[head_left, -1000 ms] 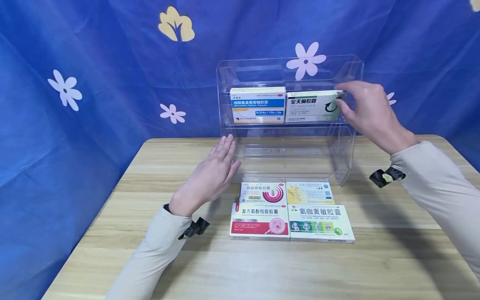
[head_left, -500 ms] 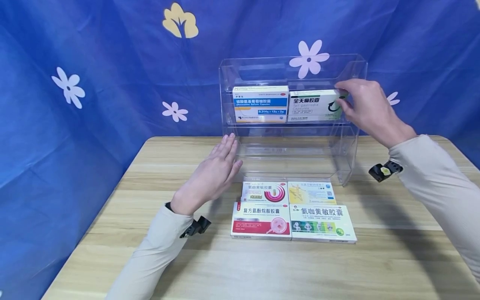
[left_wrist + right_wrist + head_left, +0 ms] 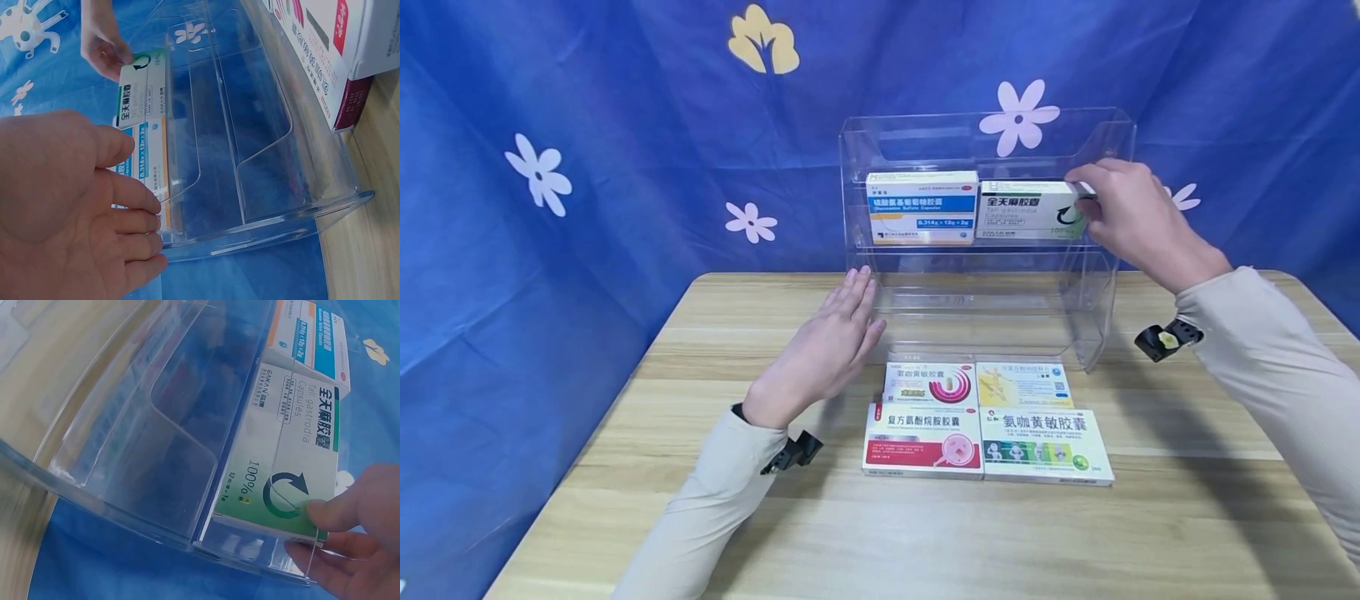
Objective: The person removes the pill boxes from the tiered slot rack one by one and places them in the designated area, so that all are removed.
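My right hand (image 3: 1123, 217) pinches the right end of a white-and-green medicine box (image 3: 1026, 212), with the thumb on its front. In the right wrist view, the thumb presses near the box's black arrow, and other fingers are behind its end. That box stands in the upper tier of a clear acrylic rack (image 3: 977, 321), beside a white, blue and orange medicine box (image 3: 922, 218). My left hand (image 3: 820, 350) is held flat at the rack's left side, its fingers straight. Whether it touches the rack, I cannot tell. In the left wrist view, its palm (image 3: 56, 206) faces the camera, holding nothing.
Before the rack, several more medicine boxes lie in two rows on the wooden table (image 3: 925, 542): a pink-ringed one (image 3: 928, 384), a yellow-and-white one (image 3: 1022, 385), a red-and-white one (image 3: 922, 440) and a green-and-white one (image 3: 1045, 447). A blue flowered cloth (image 3: 625, 167) hangs behind.
The white-and-green box has tilted slightly under my right hand, so more of its top face shows. My left hand stays in place. The head view has shifted a little.
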{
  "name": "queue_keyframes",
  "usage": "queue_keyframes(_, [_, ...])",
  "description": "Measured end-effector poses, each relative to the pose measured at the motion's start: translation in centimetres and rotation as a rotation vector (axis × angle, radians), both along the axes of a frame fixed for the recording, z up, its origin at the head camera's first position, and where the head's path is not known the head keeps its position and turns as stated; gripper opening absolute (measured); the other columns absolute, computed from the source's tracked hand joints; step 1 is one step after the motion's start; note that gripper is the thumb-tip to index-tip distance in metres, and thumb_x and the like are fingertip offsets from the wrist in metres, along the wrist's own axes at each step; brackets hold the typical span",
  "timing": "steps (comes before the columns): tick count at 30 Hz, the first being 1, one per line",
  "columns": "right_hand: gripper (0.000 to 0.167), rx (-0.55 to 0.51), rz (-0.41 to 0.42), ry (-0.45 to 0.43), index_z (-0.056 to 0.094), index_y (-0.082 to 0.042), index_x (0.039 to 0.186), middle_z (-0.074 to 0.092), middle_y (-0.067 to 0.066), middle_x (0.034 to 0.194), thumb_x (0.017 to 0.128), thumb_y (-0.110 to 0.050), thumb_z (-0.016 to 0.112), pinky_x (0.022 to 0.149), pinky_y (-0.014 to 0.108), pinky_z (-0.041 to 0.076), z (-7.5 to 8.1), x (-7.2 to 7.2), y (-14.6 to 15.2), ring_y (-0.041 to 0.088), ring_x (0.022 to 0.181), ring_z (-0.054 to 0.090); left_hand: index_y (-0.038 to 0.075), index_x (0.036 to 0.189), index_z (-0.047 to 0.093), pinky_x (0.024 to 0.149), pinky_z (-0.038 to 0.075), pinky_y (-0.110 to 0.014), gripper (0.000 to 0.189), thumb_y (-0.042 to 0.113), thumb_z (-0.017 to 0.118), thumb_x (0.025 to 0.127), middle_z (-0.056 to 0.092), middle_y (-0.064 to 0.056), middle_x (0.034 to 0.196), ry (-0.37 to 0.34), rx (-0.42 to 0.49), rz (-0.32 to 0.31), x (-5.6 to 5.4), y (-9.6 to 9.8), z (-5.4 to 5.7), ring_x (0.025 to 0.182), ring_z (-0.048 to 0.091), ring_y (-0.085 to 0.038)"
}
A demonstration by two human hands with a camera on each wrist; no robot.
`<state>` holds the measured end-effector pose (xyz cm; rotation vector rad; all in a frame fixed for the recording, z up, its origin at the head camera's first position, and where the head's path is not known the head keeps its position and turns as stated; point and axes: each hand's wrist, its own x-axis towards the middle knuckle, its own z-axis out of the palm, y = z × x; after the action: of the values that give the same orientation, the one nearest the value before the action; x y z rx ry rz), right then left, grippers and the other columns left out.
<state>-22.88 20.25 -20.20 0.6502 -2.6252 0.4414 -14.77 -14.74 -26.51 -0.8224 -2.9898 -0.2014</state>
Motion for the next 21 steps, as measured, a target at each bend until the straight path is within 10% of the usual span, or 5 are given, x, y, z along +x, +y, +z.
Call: queue_keyframes(21, [0.03,-0.053,-0.093,-0.083,0.063,0.011,0.113,0.064,0.029,0.104,0.083,0.005,0.063,0.063,0.043,0.045,0.53,0.06,-0.04,0.033,0.078,0.056,-0.008,0.149,0.02,0.119,0.012,-0.043,0.059,0.031,0.03,0.106,0.008,-0.022,0.158,-0.001,-0.006,0.008,0.06,0.03,0.13,0.146,0.006,-0.032])
